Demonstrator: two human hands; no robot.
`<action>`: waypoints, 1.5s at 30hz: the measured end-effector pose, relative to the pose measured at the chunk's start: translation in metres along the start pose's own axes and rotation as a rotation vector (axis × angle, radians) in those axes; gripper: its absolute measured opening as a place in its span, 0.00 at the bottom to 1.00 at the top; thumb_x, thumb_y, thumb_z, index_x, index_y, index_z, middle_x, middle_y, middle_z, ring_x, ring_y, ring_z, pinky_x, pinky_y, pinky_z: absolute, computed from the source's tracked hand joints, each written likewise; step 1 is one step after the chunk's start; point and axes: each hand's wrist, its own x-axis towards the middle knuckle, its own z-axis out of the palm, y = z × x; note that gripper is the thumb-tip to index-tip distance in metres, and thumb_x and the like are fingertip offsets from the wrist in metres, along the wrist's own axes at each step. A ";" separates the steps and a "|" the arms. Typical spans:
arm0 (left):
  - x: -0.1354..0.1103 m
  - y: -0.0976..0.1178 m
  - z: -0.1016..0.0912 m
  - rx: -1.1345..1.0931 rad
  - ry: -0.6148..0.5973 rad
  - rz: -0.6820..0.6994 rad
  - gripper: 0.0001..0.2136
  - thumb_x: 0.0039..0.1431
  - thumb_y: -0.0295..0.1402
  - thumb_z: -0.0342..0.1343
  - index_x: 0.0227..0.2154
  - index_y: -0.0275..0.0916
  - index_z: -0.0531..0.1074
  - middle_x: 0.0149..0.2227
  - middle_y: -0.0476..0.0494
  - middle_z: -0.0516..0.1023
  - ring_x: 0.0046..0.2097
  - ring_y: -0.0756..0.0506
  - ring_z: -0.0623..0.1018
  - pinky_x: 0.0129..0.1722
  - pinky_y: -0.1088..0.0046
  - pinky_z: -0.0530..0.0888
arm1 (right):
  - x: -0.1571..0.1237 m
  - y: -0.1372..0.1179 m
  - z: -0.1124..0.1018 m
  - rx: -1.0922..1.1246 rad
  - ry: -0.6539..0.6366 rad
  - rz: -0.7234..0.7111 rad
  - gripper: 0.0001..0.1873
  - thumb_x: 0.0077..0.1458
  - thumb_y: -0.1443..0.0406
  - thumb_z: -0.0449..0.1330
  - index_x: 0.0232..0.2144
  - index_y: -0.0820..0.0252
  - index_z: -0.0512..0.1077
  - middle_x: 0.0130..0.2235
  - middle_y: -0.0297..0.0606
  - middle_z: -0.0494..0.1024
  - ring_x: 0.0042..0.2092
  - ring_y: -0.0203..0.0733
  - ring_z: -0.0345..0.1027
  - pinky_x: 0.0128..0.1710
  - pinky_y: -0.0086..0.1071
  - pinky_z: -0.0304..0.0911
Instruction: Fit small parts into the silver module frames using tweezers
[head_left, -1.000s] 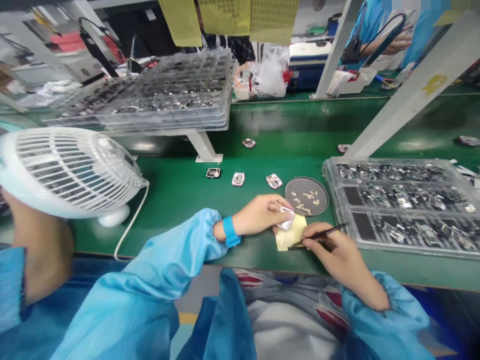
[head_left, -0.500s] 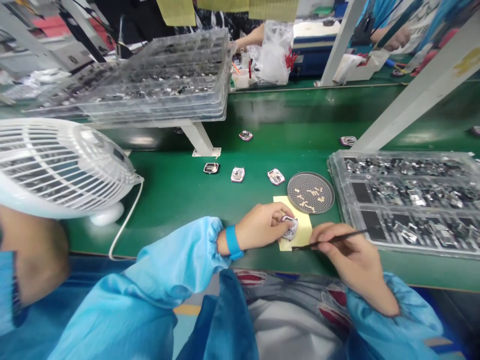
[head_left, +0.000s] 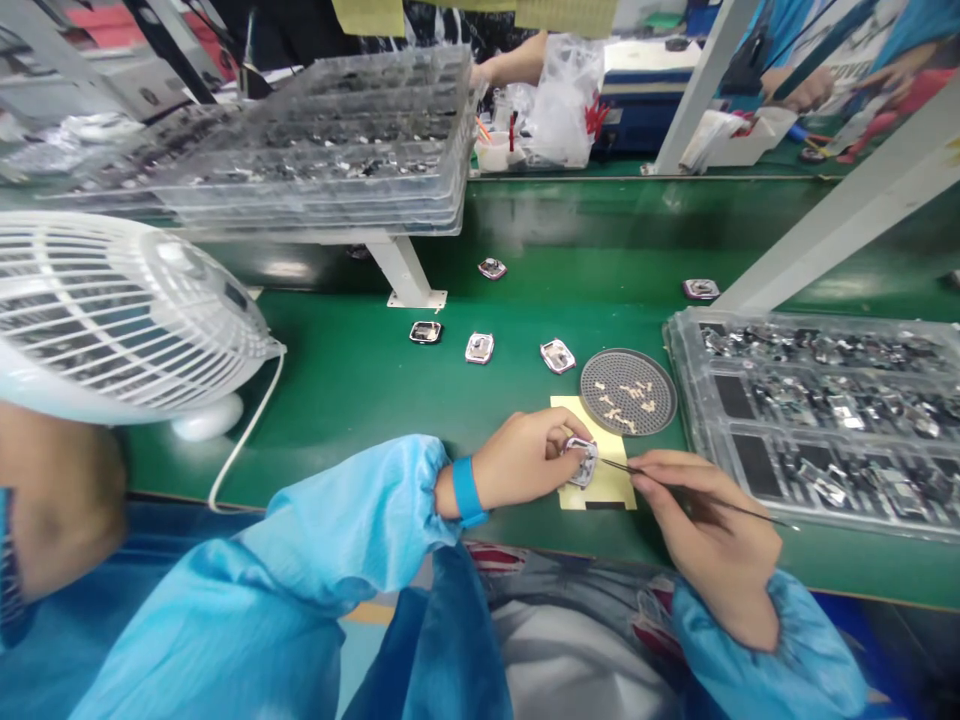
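My left hand is closed on a small rounded-square watch case, thumb across its face, above a yellow paper. My right hand grips slim dark tweezers between thumb and fingers; their tips point left and reach the case's right side. Whether the tips touch it I cannot tell. A short black strip lies at the paper's lower edge. Just beyond the paper, a round grey perforated dish holds several small beige pieces.
Several similar watch cases lie on the green bench. A clear compartment tray of parts stands at the right, stacked trays on a shelf at the back left. A white fan is at the left. Other people's arms show.
My right hand has lifted and turned the tweezers from the paper's lower edge to the watch case. The black strip on the paper now shows. My left hand keeps its hold.
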 end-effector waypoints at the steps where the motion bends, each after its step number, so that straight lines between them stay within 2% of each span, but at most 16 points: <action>1: 0.000 0.000 0.000 -0.001 0.000 0.001 0.08 0.61 0.32 0.55 0.42 0.39 0.72 0.31 0.50 0.81 0.28 0.53 0.76 0.28 0.79 0.67 | 0.000 0.000 0.000 0.003 -0.001 0.001 0.15 0.52 0.79 0.66 0.39 0.60 0.76 0.42 0.42 0.80 0.44 0.45 0.76 0.44 0.40 0.74; 15: -0.002 0.002 -0.002 0.009 -0.004 0.012 0.11 0.58 0.29 0.55 0.44 0.39 0.72 0.32 0.50 0.81 0.28 0.53 0.75 0.27 0.80 0.67 | -0.001 -0.001 -0.001 -0.029 -0.024 -0.058 0.15 0.52 0.79 0.66 0.39 0.59 0.76 0.41 0.41 0.79 0.44 0.45 0.75 0.43 0.40 0.72; 19: -0.004 0.003 -0.003 0.003 0.000 0.018 0.15 0.54 0.24 0.54 0.45 0.39 0.72 0.32 0.50 0.79 0.27 0.54 0.74 0.25 0.80 0.65 | -0.001 -0.001 -0.003 -0.035 -0.073 -0.034 0.17 0.52 0.78 0.65 0.41 0.56 0.75 0.41 0.39 0.79 0.45 0.44 0.75 0.45 0.38 0.71; 24: -0.003 0.000 -0.001 -0.049 0.003 0.022 0.14 0.55 0.25 0.55 0.45 0.38 0.73 0.29 0.50 0.77 0.26 0.54 0.72 0.25 0.80 0.65 | -0.001 0.000 -0.003 -0.051 -0.079 -0.013 0.16 0.53 0.76 0.67 0.42 0.55 0.75 0.41 0.38 0.79 0.44 0.42 0.75 0.44 0.35 0.72; 28: -0.001 0.000 -0.002 -0.154 -0.016 -0.022 0.12 0.58 0.29 0.56 0.46 0.37 0.75 0.30 0.48 0.76 0.28 0.52 0.74 0.26 0.80 0.67 | -0.001 0.001 -0.004 -0.027 -0.099 0.022 0.14 0.54 0.76 0.66 0.41 0.55 0.76 0.41 0.37 0.80 0.44 0.41 0.76 0.45 0.34 0.72; 33: 0.004 0.012 -0.010 -0.402 -0.092 -0.147 0.12 0.60 0.31 0.57 0.45 0.32 0.76 0.29 0.46 0.77 0.27 0.52 0.76 0.28 0.78 0.72 | 0.000 0.002 -0.007 0.113 -0.136 0.088 0.11 0.57 0.75 0.64 0.38 0.55 0.76 0.40 0.38 0.80 0.43 0.42 0.76 0.44 0.35 0.73; 37: 0.005 0.019 -0.016 -0.461 -0.108 -0.196 0.13 0.60 0.34 0.59 0.44 0.31 0.76 0.29 0.44 0.79 0.24 0.53 0.75 0.21 0.81 0.65 | -0.001 -0.005 -0.009 0.223 -0.163 0.084 0.05 0.59 0.72 0.63 0.37 0.58 0.75 0.38 0.40 0.80 0.40 0.42 0.77 0.40 0.36 0.75; 39: 0.004 0.019 -0.018 -0.450 -0.105 -0.201 0.15 0.60 0.37 0.60 0.45 0.31 0.76 0.29 0.43 0.79 0.24 0.52 0.76 0.18 0.82 0.61 | 0.001 -0.014 -0.016 0.274 -0.166 0.075 0.03 0.63 0.67 0.60 0.38 0.58 0.74 0.37 0.41 0.80 0.38 0.42 0.77 0.37 0.36 0.74; 42: 0.003 0.015 -0.019 -0.432 -0.078 -0.200 0.17 0.59 0.40 0.61 0.45 0.31 0.74 0.28 0.41 0.79 0.25 0.51 0.77 0.17 0.82 0.59 | 0.015 -0.026 -0.041 0.238 -0.100 0.095 0.14 0.69 0.59 0.51 0.36 0.58 0.72 0.36 0.41 0.79 0.38 0.44 0.76 0.37 0.39 0.73; 44: 0.003 0.013 -0.019 -0.443 -0.048 -0.189 0.18 0.58 0.40 0.62 0.43 0.31 0.73 0.29 0.42 0.79 0.26 0.51 0.77 0.18 0.82 0.62 | 0.035 -0.027 -0.068 -0.014 0.030 0.169 0.17 0.69 0.56 0.50 0.34 0.57 0.72 0.31 0.38 0.77 0.35 0.43 0.74 0.36 0.37 0.70; 45: 0.003 0.013 -0.018 -0.458 -0.034 -0.181 0.18 0.56 0.40 0.63 0.42 0.31 0.71 0.29 0.42 0.79 0.26 0.51 0.76 0.19 0.82 0.64 | 0.047 -0.024 -0.082 -0.255 0.099 0.238 0.16 0.68 0.54 0.52 0.36 0.57 0.73 0.28 0.37 0.75 0.31 0.41 0.71 0.32 0.35 0.67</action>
